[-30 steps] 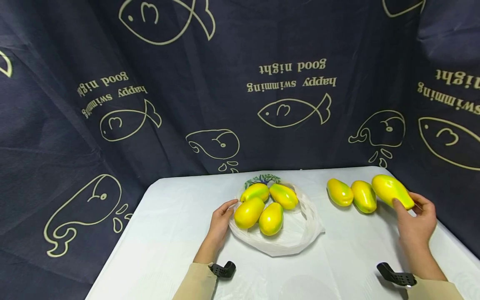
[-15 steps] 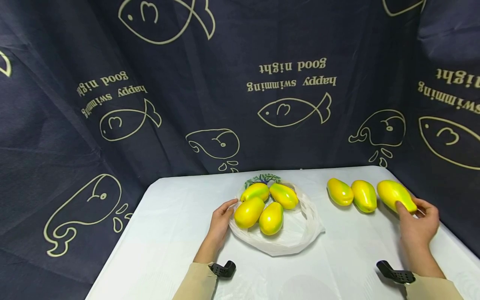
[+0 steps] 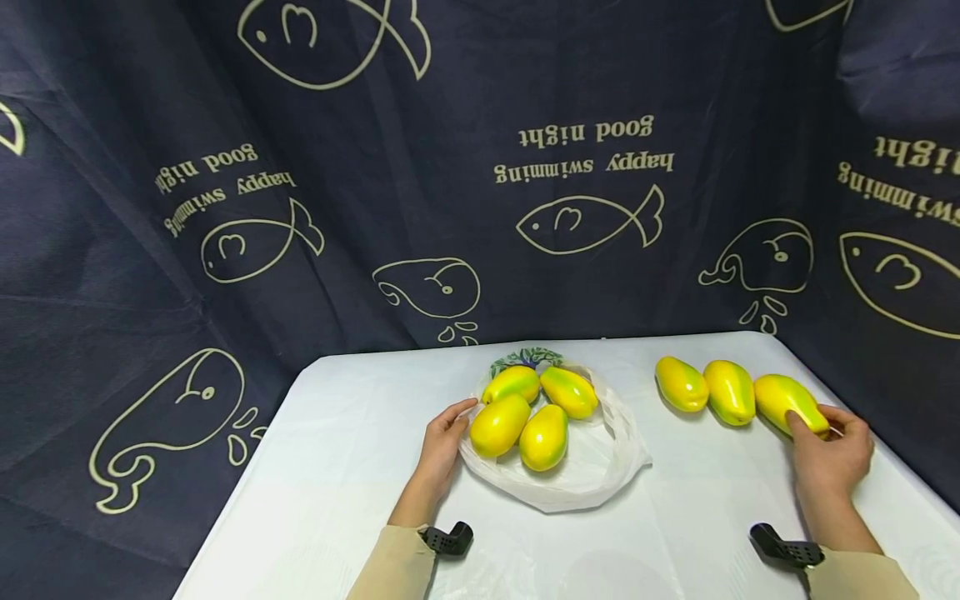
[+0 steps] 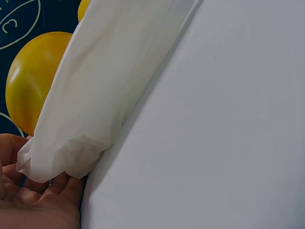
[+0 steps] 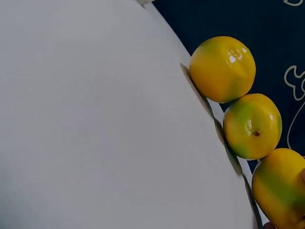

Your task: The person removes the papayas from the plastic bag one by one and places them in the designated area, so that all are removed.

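Yellow-green fruit (image 3: 780, 397) between the right-hand fingers (image 3: 801, 427), beside two similar fruits (image 3: 730, 393).

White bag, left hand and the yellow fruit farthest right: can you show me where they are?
White bag (image 3: 562, 495): head view, on its near rim.
Left hand (image 3: 441, 443): head view, on the middle of the hand.
Rightmost yellow fruit (image 5: 278, 189): right wrist view, on its rounded side.

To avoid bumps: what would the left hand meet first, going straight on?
Past the bag rim, the left hand likely meets the back left fruit, perhaps the front left one; depth is unclear.
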`<state>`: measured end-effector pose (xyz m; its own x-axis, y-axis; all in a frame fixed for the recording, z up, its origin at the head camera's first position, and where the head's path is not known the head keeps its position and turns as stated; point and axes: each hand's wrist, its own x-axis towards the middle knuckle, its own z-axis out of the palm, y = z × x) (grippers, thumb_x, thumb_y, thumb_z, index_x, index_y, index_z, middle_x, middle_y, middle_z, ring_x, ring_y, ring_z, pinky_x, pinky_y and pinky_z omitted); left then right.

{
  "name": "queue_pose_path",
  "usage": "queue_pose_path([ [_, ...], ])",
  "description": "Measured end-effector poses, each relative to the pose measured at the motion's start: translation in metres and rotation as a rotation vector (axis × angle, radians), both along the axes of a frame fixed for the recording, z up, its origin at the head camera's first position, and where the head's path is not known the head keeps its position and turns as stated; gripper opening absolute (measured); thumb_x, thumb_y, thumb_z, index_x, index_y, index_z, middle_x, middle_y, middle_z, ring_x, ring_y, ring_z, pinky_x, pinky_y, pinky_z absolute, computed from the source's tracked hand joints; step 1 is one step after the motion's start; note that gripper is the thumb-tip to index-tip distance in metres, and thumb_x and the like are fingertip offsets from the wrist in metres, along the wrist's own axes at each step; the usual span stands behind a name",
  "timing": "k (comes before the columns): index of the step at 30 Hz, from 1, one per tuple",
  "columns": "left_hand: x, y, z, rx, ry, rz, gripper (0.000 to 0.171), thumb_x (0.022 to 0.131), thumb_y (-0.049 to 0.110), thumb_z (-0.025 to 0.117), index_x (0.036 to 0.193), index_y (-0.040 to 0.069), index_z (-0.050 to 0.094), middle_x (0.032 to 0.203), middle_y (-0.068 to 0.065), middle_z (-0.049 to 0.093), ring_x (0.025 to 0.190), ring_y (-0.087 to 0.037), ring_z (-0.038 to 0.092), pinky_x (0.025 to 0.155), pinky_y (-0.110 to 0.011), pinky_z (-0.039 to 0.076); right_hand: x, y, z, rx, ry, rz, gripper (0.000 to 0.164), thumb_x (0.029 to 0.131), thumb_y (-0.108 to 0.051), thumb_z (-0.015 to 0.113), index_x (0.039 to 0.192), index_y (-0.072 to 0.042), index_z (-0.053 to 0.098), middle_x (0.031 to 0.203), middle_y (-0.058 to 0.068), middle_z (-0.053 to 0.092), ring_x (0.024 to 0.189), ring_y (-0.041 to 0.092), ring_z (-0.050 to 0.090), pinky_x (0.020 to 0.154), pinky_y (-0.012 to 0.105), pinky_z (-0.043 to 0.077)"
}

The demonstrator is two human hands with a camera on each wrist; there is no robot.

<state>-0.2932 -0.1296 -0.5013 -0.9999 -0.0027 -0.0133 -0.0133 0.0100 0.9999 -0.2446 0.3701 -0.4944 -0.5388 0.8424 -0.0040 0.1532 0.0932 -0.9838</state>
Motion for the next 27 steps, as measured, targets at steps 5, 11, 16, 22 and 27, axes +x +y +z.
queue_pose_path([
  [5,0.0,-0.0005,-0.0007,-0.01,-0.001,-0.003,0.036,0.104,0.014,0.045,0.135,0.012,0.063,0.155,-0.011,0.045,0.15,-0.033,0.032,0.124,-0.053,0.025,-0.0009,0.002,-0.0026,0.022,-0.06,0.026,0.033,0.091,-0.034,0.069,0.104,-0.052,0.045,0.101,-0.034,0.028,0.096,-0.012,0.032,0.106,0.016,0.037],
  [11,-0.0008,-0.0013,-0.0017,-0.012,0.007,-0.007,0.036,0.103,0.012,0.045,0.134,0.012,0.063,0.155,-0.011,0.046,0.15,-0.032,0.032,0.124,-0.053,0.025,-0.0017,0.0013,-0.0049,0.041,-0.087,0.054,0.033,0.09,-0.034,0.069,0.102,-0.052,0.044,0.1,-0.033,0.026,0.093,-0.013,0.033,0.102,0.013,0.039],
  [16,-0.0017,-0.0012,-0.0024,-0.009,0.006,-0.006,0.036,0.103,0.011,0.045,0.133,0.012,0.064,0.155,-0.01,0.046,0.15,-0.032,0.032,0.125,-0.052,0.025,-0.0001,0.0017,-0.0068,0.071,-0.091,0.052,0.031,0.088,-0.034,0.071,0.098,-0.05,0.046,0.098,-0.03,0.028,0.085,-0.013,0.035,0.083,0.007,0.035],
  [22,-0.0016,-0.0011,-0.0018,-0.015,0.009,-0.006,0.036,0.103,0.011,0.045,0.133,0.012,0.064,0.155,-0.01,0.046,0.15,-0.031,0.033,0.125,-0.052,0.025,0.0012,0.0015,-0.006,0.081,-0.106,0.056,0.029,0.09,-0.038,0.069,0.103,-0.051,0.047,0.098,-0.031,0.027,0.088,-0.013,0.032,0.093,0.011,0.037],
  [27,-0.0017,-0.0011,-0.002,-0.013,0.016,-0.007,0.036,0.103,0.01,0.045,0.133,0.012,0.064,0.155,-0.011,0.046,0.15,-0.032,0.032,0.125,-0.052,0.024,0.0017,0.0003,-0.0048,0.1,-0.127,0.05,0.028,0.091,-0.039,0.067,0.109,-0.049,0.048,0.099,-0.03,0.028,0.09,-0.012,0.03,0.097,0.016,0.037],
])
